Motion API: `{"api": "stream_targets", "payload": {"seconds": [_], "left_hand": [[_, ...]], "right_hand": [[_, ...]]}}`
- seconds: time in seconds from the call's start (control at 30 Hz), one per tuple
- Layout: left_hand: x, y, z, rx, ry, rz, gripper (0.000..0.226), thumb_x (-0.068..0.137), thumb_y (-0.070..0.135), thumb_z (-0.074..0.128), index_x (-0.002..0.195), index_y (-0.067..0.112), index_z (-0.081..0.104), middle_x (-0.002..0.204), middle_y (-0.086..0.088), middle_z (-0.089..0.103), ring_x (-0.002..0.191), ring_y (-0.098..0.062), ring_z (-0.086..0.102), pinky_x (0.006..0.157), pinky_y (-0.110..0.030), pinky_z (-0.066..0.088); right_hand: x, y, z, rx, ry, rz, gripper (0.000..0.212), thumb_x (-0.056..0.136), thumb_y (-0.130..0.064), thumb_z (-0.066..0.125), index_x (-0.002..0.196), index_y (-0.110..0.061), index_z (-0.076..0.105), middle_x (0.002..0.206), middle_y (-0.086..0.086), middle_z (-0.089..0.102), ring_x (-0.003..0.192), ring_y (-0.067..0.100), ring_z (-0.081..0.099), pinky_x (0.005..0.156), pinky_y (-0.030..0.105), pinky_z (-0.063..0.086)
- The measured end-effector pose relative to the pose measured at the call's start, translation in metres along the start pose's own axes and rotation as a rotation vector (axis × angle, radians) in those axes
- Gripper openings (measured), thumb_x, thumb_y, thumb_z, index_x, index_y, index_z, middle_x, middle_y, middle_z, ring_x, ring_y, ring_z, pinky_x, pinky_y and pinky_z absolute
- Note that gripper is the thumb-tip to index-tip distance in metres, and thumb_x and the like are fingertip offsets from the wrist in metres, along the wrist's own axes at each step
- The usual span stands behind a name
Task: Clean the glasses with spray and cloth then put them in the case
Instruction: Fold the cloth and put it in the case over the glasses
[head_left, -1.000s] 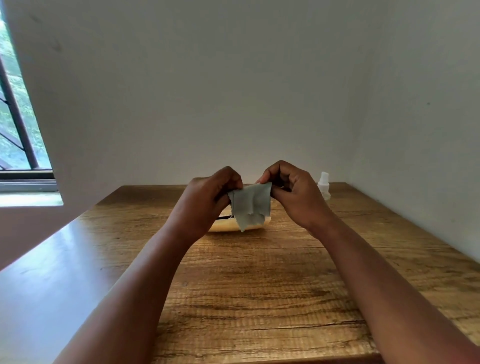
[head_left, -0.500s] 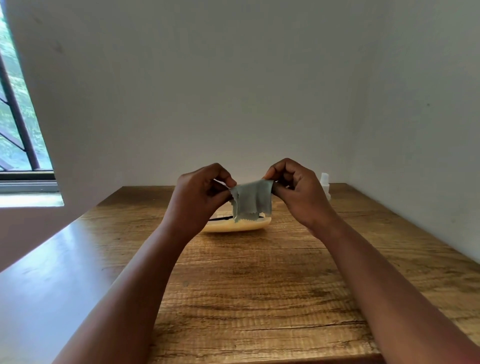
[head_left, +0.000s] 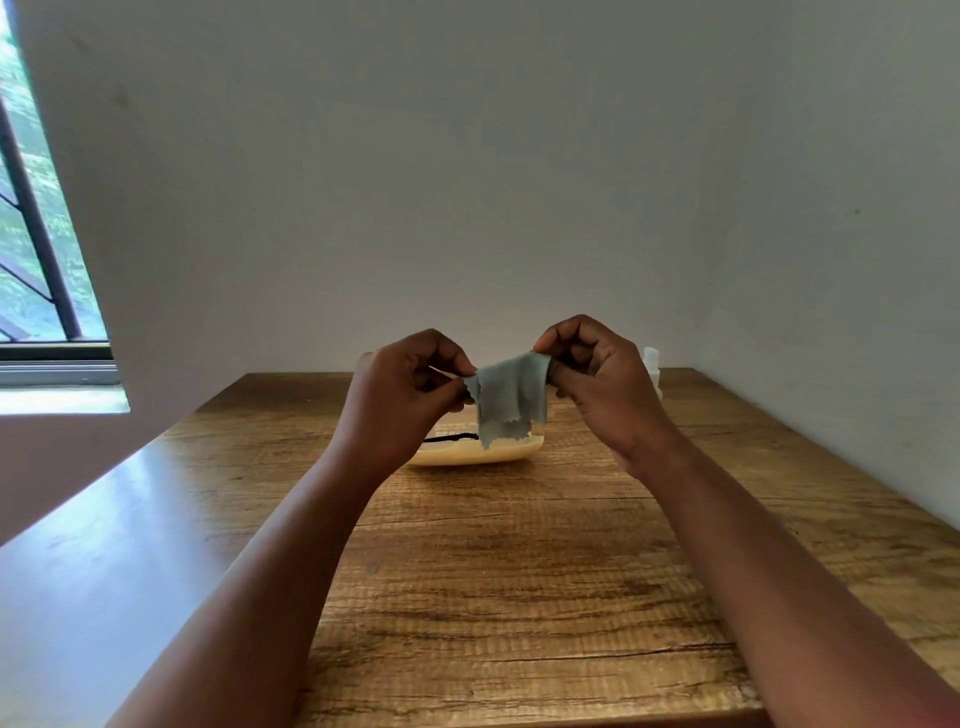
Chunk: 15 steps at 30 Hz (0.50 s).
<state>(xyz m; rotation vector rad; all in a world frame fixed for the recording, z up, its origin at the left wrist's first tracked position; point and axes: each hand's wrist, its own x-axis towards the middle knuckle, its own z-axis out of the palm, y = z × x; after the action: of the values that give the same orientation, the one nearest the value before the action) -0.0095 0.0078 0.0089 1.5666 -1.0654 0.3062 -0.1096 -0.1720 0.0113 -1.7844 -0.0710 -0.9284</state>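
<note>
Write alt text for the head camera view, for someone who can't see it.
Two hands, the left hand and right hand, pinch a small grey cloth by its top corners above a wooden table. Behind it lies an open yellow case with something dark inside, and a white bottle shows past the right hand.

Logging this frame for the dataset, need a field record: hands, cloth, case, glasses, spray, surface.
left hand: pinches the left edge of the cloth
right hand: pinches the right edge of the cloth
cloth: grey, spread between both hands, hangs above the case
case: pale yellow, open, on the table behind the hands
glasses: dark piece shows in the case, mostly hidden
spray bottle: white, far right, partly behind the right hand
table: wood grain
</note>
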Motion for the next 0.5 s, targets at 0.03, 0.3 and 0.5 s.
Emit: {"api": "stream_targets", "payload": {"seconds": [0.03, 0.3, 0.5], "left_hand": [[0.0002, -0.0006, -0.0004, 0.006, -0.002, 0.012, 0.017, 0.081, -0.003, 0.072, 0.088, 0.011, 0.067, 0.084, -0.002, 0.072, 0.072, -0.016, 0.072, 0.072, -0.041, 0.061], [0.0013, -0.0029, -0.0027, 0.299, -0.044, 0.340, 0.020, 0.084, -0.007, 0.062, 0.095, 0.008, 0.067, 0.095, -0.001, 0.060, 0.084, -0.014, 0.064, 0.072, -0.039, 0.056], [0.0009, -0.0055, -0.0050, 0.328, -0.129, 0.338, 0.023, 0.087, -0.008, 0.056, 0.095, 0.014, 0.061, 0.091, 0.000, 0.064, 0.076, -0.019, 0.062, 0.064, -0.039, 0.051]], "right_hand": [[0.0004, 0.0007, -0.0004, -0.016, 0.004, -0.009, 0.017, 0.089, 0.007, 0.061, 0.097, -0.007, 0.064, 0.091, 0.004, 0.068, 0.081, 0.005, 0.063, 0.068, 0.017, 0.050], [0.0007, 0.0063, -0.0012, -0.261, -0.035, -0.135, 0.020, 0.089, 0.007, 0.062, 0.092, -0.012, 0.067, 0.092, 0.000, 0.070, 0.091, 0.010, 0.067, 0.083, 0.025, 0.056], [-0.0008, 0.0080, -0.0025, -0.415, -0.115, -0.211, 0.020, 0.091, 0.008, 0.055, 0.090, -0.009, 0.064, 0.090, -0.001, 0.068, 0.089, 0.008, 0.064, 0.079, 0.021, 0.051]]}}
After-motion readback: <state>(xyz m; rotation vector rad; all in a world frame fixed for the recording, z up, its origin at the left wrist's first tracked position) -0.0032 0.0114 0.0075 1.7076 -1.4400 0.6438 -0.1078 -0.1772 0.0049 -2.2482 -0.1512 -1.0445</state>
